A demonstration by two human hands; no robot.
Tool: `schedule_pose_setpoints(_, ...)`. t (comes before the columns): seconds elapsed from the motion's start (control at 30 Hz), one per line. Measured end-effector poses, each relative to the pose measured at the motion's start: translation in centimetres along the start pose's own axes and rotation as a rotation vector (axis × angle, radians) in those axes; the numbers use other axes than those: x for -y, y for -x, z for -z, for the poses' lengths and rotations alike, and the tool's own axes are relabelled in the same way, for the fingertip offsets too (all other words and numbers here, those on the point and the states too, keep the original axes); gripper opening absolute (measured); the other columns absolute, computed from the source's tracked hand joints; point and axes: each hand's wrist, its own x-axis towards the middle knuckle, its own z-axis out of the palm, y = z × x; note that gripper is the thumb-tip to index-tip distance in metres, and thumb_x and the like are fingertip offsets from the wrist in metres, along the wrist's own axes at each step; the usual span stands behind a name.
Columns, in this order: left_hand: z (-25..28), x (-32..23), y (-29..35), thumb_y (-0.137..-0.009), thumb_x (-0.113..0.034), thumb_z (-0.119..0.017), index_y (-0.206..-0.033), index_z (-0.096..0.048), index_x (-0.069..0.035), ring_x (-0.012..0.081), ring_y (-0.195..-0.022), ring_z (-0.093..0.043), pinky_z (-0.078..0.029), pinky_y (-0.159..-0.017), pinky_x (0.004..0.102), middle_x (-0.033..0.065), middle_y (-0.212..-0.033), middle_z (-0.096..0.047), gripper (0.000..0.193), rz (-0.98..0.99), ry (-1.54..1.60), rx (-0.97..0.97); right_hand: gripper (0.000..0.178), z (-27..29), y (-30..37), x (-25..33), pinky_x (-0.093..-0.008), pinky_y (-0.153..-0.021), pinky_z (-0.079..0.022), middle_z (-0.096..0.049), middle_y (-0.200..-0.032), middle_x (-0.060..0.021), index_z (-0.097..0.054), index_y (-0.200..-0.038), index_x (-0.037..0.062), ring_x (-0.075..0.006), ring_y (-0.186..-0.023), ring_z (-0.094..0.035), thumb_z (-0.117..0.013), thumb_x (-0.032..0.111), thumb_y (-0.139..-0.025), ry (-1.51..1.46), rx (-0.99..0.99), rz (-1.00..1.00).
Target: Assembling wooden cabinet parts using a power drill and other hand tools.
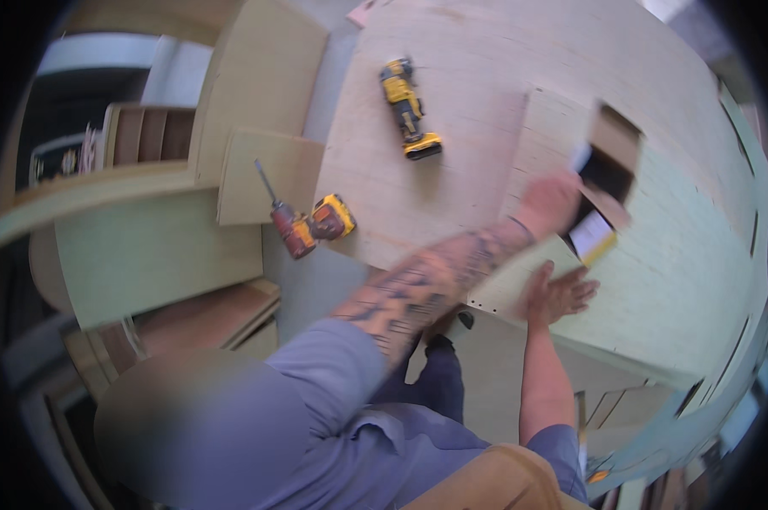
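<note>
Left grip is blurred, its closure cannot be told; an open cardboard box is seen just right of it, beyond right grip, held with fingers spread.

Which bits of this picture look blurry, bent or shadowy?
In the head view, the left hand and open box are blurred; the pale work surface bows towards the right; a soft shadow lies by the yellow-and-black tool; the picture's corners are dark.

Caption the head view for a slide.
Left hand at an open box, right hand spread beside it, a yellow-and-black power tool on the wooden panel.
</note>
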Motion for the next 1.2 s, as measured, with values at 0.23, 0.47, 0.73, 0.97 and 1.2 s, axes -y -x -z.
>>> schedule_pose_setpoints(0.23,1.1,-6.1,7.4,-0.088,-0.037,-0.078,-0.152,-0.037,0.000,0.0414,-0.113,-0.064,-0.052,-0.098,0.0485,0.0250,-0.123,-0.059,0.084,-0.154,0.213,0.009,0.106,-2.9,0.2,-1.9,-0.0635,-0.126,-0.014,-0.011,-0.171,-0.0271,-0.011,-0.165,0.0047,-0.0468,-0.159,-0.010,-0.062,0.063,-0.093,0.266,0.111,0.039)
schedule_pose_setpoints(0.47,13.0,2.8,31.0,-0.099,-0.032,-0.068,-0.144,-0.053,-0.002,0.0406,-0.116,-0.063,-0.052,-0.100,0.0457,0.0223,-0.126,-0.064,0.056,0.075,0.235,0.226,0.108,-3.4,-1.7,-1.7,-0.0691,-0.123,-0.012,-0.009,-0.171,-0.0322,-0.025,-0.164,0.0058,-0.0488,-0.159,-0.011,-0.043,0.084,-0.092,0.081,-0.022,-0.025)
schedule_pose_setpoints(0.73,27.0,17.2,72.3,-0.092,-0.036,-0.071,-0.123,-0.070,0.000,0.0416,-0.117,-0.066,-0.053,-0.101,0.0489,0.0251,-0.122,-0.071,0.047,0.997,-0.207,0.389,0.088,-4.5,-7.6,-8.8,-0.0519,-0.118,-0.032,-0.038,-0.157,-0.0304,-0.048,-0.150,0.0022,-0.0432,-0.146,-0.038,-0.051,0.072,-0.097,-0.401,0.370,0.279)
schedule_pose_setpoints(0.97,36.1,31.2,69.9,-0.090,-0.036,-0.072,-0.123,-0.069,0.001,0.0438,-0.117,-0.066,-0.052,-0.103,0.0493,0.0268,-0.121,-0.070,0.049,1.000,-0.194,0.299,0.048,2.0,10.2,-13.6,-0.0399,-0.051,-0.041,-0.060,-0.079,-0.0061,-0.060,-0.085,0.0095,-0.0187,-0.061,-0.053,-0.055,0.054,-0.104,-0.531,0.667,-0.267)
schedule_pose_setpoints(1.2,43.8,53.7,52.0,-0.092,-0.028,-0.072,-0.145,-0.051,0.001,0.0458,-0.139,-0.047,-0.041,-0.116,0.0508,0.0325,-0.146,-0.051,0.064,0.801,-0.167,-0.035,0.053,16.8,36.2,4.5,-0.0352,-0.092,-0.052,-0.068,-0.130,-0.0122,-0.056,-0.143,0.0104,-0.0216,-0.107,-0.066,-0.061,0.046,-0.104,-0.890,1.025,-0.658)
